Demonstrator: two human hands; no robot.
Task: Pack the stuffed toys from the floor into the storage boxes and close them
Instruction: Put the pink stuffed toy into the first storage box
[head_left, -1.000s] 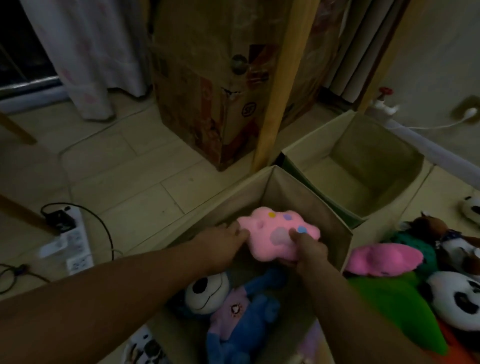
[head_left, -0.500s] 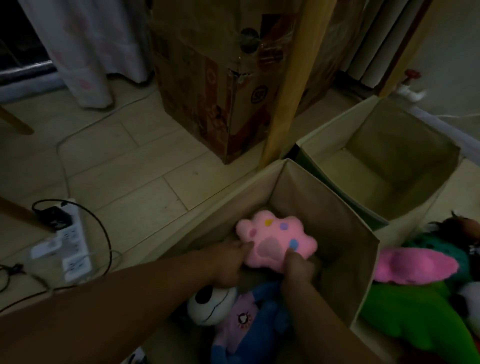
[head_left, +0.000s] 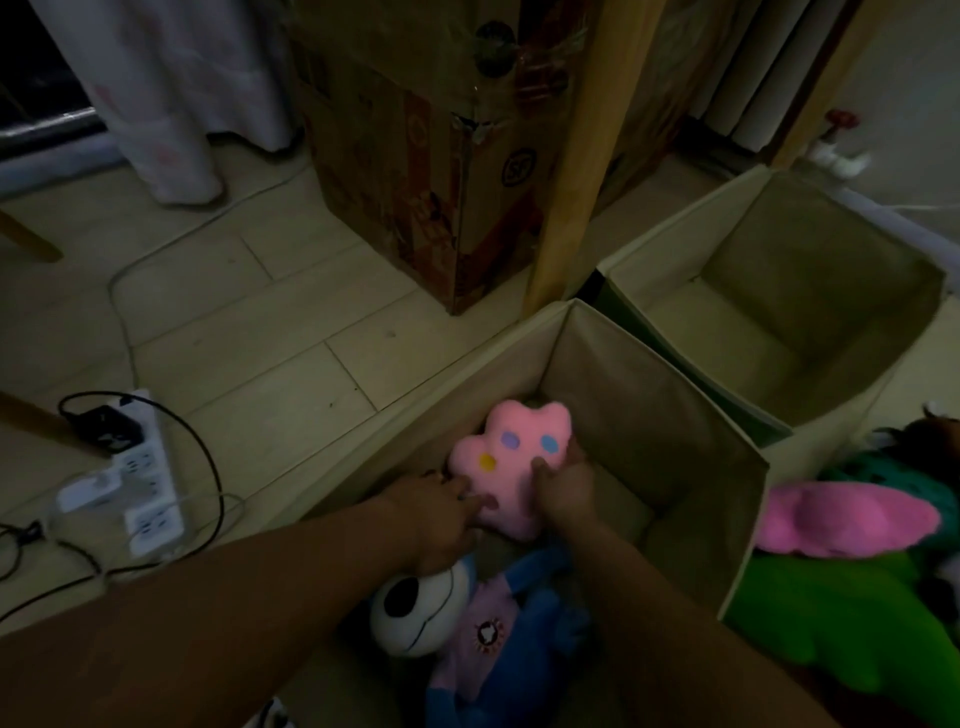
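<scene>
A pink paw-shaped plush toy (head_left: 511, 460) with coloured dots stands low inside the near beige storage box (head_left: 660, 415), against its far corner. My left hand (head_left: 441, 512) presses its lower left side and my right hand (head_left: 563, 486) grips its right edge. Below them in the same box lies a blue plush doll with a white head and pink shirt (head_left: 467, 623). A second beige storage box (head_left: 779, 291) stands open and bare behind to the right. On the floor at the right lie a pink plush (head_left: 852, 517) and a green plush (head_left: 841, 618).
A tall cardboard carton (head_left: 441, 156) and a wooden post (head_left: 587, 156) stand just beyond the boxes. A white power strip (head_left: 137, 478) with black cables lies on the wood floor at the left. A curtain (head_left: 171, 93) hangs at the back left.
Both hands have lowered the pink paw toy from above the box rim down into the near box and turned it more upright. The view has shifted closer to the boxes.
</scene>
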